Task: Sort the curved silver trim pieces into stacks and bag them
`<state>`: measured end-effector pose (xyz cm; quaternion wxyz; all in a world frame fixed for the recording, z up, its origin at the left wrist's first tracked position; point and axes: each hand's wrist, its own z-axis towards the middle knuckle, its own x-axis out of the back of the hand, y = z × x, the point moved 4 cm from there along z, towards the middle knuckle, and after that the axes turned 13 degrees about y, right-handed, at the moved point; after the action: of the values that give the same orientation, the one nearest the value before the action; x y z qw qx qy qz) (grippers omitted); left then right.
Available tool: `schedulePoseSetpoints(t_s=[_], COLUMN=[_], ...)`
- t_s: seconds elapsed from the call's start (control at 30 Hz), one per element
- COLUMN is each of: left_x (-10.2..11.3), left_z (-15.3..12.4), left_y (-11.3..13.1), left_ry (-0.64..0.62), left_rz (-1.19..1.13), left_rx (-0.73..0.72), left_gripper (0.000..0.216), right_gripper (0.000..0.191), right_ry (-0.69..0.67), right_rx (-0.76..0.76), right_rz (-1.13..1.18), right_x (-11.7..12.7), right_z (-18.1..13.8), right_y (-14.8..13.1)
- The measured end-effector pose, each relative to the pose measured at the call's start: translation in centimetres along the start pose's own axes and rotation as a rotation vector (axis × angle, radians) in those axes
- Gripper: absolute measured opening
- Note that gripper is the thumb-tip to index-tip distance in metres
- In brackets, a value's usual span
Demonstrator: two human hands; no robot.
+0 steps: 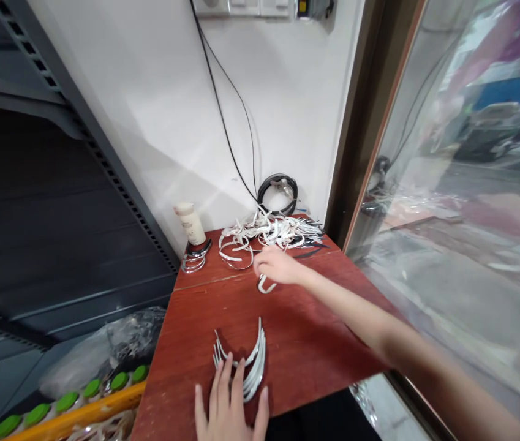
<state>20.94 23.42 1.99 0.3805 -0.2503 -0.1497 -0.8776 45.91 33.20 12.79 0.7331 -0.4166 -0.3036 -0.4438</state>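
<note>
My left hand [228, 401] lies with fingers spread over a stack of curved silvery strips [255, 376] at the front of the red wooden table. Its fingertips touch the upper strips. Farther back, my right hand [277, 265] is closed, its fingers curled, by the near edge of a tangled pile of white strips [282, 231]. A small curled white strip [266, 286] hangs out under the right hand, apparently held in it. My right fingertips are partly hidden.
At the back left, a cream bottle [190, 223] stands beside more curved shiny strips [194, 262]. A black cable coil [278, 193] leans on the wall. Glass [448, 214] borders the right, a dark metal rack [80, 171] the left. Green-capped containers [67, 402] sit low at left.
</note>
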Motion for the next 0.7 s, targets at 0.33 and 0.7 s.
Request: schedulePoseSetpoints(t_s=[0.33,0.7], left_x=[-0.1,-0.4], left_z=[-0.6,-1.2], left_y=[-0.3,-0.6], left_ry=[0.009,0.077], left_rz=[0.003,0.039], left_rx=[-0.024,-0.025], left_gripper=[0.043,0.05], right_gripper=[0.011,0.021], right_ry=[0.063,-0.268], right_rx=[0.199,0.418], right_rz=[0.055,0.123], right_x=[-7.9,-6.1], right_z=[1.0,-7.0], right_y=[-5.6,-8.1])
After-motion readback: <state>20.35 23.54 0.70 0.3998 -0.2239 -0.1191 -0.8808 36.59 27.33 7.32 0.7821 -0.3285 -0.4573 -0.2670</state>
